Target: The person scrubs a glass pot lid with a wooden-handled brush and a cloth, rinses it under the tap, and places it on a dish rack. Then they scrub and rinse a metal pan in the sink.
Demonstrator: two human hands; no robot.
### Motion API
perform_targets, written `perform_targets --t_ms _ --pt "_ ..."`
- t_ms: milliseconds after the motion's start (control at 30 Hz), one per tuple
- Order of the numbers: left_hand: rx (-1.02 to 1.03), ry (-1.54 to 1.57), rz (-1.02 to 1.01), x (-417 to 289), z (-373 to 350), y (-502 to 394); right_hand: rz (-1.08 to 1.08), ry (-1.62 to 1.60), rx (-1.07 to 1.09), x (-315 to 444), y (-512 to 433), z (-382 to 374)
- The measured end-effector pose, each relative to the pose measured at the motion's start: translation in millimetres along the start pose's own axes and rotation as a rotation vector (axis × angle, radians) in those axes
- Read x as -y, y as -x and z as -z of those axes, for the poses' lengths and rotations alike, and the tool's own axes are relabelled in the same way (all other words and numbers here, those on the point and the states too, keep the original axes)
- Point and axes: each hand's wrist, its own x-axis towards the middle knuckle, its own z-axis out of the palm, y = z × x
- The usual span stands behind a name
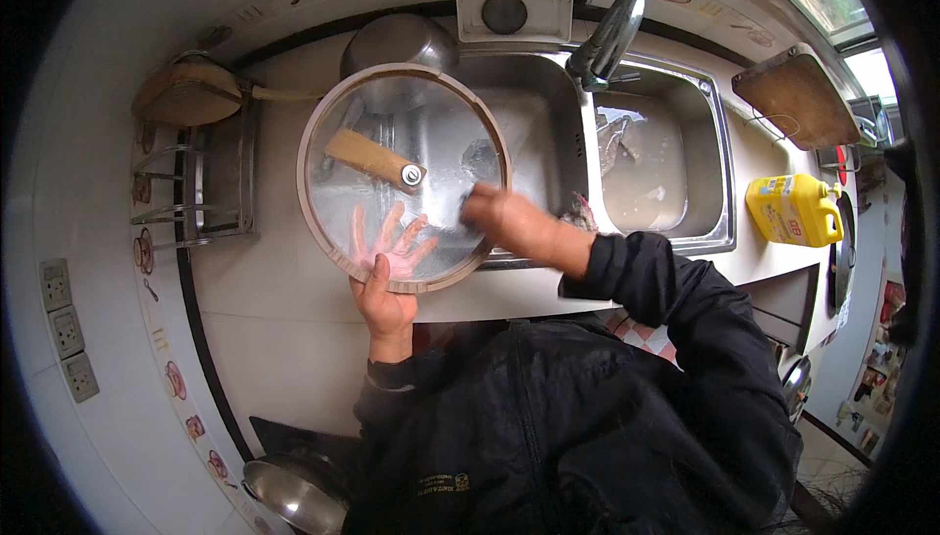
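A round glass pot lid [440, 241] with a tan rim is held up over the left part of the sink. My left hand [385, 300] grips its near edge, thumb over the rim and fingers spread behind the glass, where they show through. Near the lid's middle, a wooden handle [363, 153] and a metal screw [412, 174] are visible. My right hand [510, 219], blurred by motion, is over the lid's right side. Its curled fingers hold a small dark scrubbing pad [467, 210], mostly hidden and too blurred to identify exactly.
The left sink basin [543, 116] lies behind the lid. Cloudy water and a soaked cloth [617, 142] are in the right basin [705, 153], beside the faucet [606, 39]. A metal pot [400, 43] stands behind; a yellow jug [789, 210] and a cutting board [797, 98] are rightward.
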Motion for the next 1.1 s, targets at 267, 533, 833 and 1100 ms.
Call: perform_targets --t_ms 267,533,833,1100 --pt "-0.338 0.001 0.072 10.0 -0.1 0.7 0.182 -0.375 -0.132 49.5 -15.4 -31.0" --pt "-0.135 0.095 0.045 14.2 -3.1 6.1 -0.094 -0.059 -0.243 -1.4 -38.9 4.1" --pt "-0.103 0.023 -0.004 8.1 -6.5 2.4 -0.206 0.009 -0.201 -15.2 -31.1 19.1" --pt "-0.124 0.031 -0.047 11.1 -7.5 -11.5 0.147 -0.429 -0.027 36.0 -5.2 -37.3"
